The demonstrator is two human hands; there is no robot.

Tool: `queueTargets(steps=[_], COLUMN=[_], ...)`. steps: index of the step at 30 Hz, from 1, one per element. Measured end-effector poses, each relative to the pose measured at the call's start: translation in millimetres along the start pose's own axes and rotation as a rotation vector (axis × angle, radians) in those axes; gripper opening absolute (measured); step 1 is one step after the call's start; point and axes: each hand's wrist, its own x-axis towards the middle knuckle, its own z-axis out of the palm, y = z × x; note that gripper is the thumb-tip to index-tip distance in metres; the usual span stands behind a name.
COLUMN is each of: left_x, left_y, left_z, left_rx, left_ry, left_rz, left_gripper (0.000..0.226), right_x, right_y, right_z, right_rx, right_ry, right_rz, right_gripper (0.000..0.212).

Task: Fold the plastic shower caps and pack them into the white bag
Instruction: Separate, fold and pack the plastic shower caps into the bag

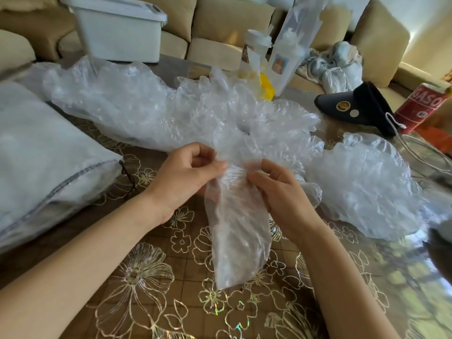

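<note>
While one clear shower cap [238, 241] hangs over the near middle of the flower-patterned tabletop [146, 277], the left hand [186, 172] and right hand [276, 189] each pinch its gathered top between curled thumb and fingertips, close together. One white bag [36, 148] lies along the tabletop's left edge, its stitched end toward the hands. Two heaps of crumpled caps lie beyond: a long heap [146, 106] across the middle and a smaller heap [362, 182] by the right edge. Farther right sit one black visor [359, 104] and one red can [425, 104] at the far right corner, lettered "GASO", the rest cut off. One white bin [117, 28] stands at the far edge, and one tall clear packet [291, 45] bears a small picture label too blurred to read.
</note>
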Motion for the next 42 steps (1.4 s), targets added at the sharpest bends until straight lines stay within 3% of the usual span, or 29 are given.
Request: queueTargets(steps=[5,10,15,19,22,26,32,34,38,40,42], left_x=[-2,-1,-2,-5,-4,-2,3,4,4,2,2], left_y=[-1,11,8,7,4,7,8,7,10,12,13], left_z=[6,-3,-4,0,-3,-5,-7,-9,-15,-18,-20], left_rx=[0.086,-0.379,-0.343,-0.295,-0.241,-0.217,-0.166,-0.179,-0.240,-0.229,-0.170], left_ry=[0.079,-0.241,-0.374,-0.491,-0.474,-0.357,-0.118,-0.091,-0.029,-0.026,0.010], left_rz=[0.040,-0.269,-0.430,-0.406,-0.397,-0.371,-0.300,-0.297,-0.289,-0.255,-0.227], left_gripper=[0.027,0.032,0.065,0.039,0.024,0.012,0.038,0.041,0.033,0.015,0.005], right_x=[-2,-3,-4,0,-1,-2,-4,-5,-7,-6,-4], right_y=[0,-4,-4,1,3,3,-4,-4,8,13,16], right_z=[0,-7,-4,1,5,4,-2,-1,14,23,28], right_rx=[0.044,0.043,-0.016,-0.153,-0.246,-0.254,0.050,-0.161,-0.968,-1.183,-1.230], right_ry=[-0.011,-0.001,0.016,0.077,0.082,0.062,0.031,0.100,0.123,0.067,0.032], right_rz=[0.018,-0.050,-0.180,-0.381,-0.462,-0.437,-0.263,-0.355,-0.712,-0.828,-0.907], right_gripper=[0.019,0.050,0.055,0.047,0.048,0.050,0.054,0.059,0.097,0.098,0.085])
